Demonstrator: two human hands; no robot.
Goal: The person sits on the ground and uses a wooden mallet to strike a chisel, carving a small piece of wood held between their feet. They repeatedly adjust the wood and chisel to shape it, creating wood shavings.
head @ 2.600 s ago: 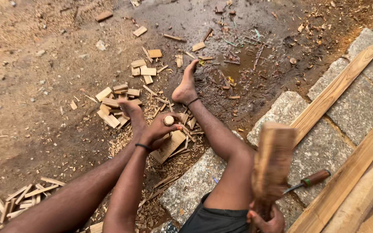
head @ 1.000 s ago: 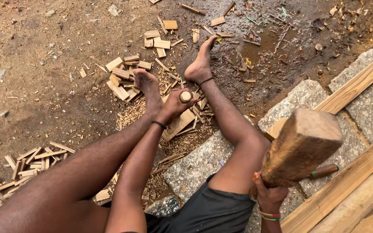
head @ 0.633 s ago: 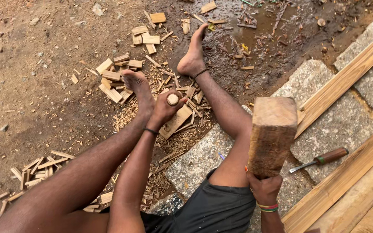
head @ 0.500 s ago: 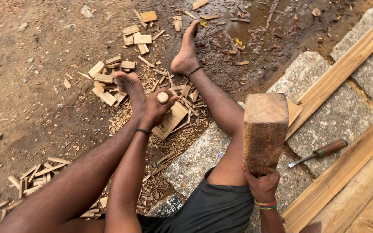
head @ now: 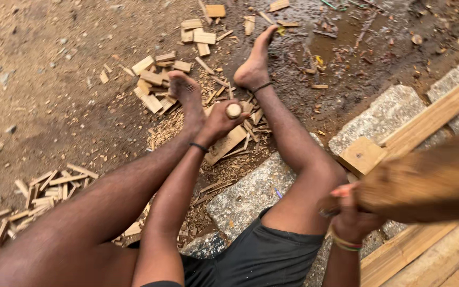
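My left hand (head: 220, 122) is wrapped around an upright tool with a round wooden handle end (head: 233, 110), held between my bare feet over a flat wood piece (head: 225, 144) on the ground. My right hand (head: 349, 211) grips the handle of a big wooden mallet (head: 426, 182), which lies blurred and pointing right, low beside my right knee. I sit on a grey stone block (head: 245, 194), legs stretched forward.
Cut wood blocks (head: 155, 79) and chips litter the dirt ahead, and a pile of thin sticks (head: 43, 191) lies at left. Long wooden planks (head: 431, 119) rest on stone slabs (head: 383, 114) at right. Wet muddy ground is at top right.
The mallet was raised upright beside my knee and has swung down to a flat, blurred position pointing right. My left hand stays on the tool between my feet.
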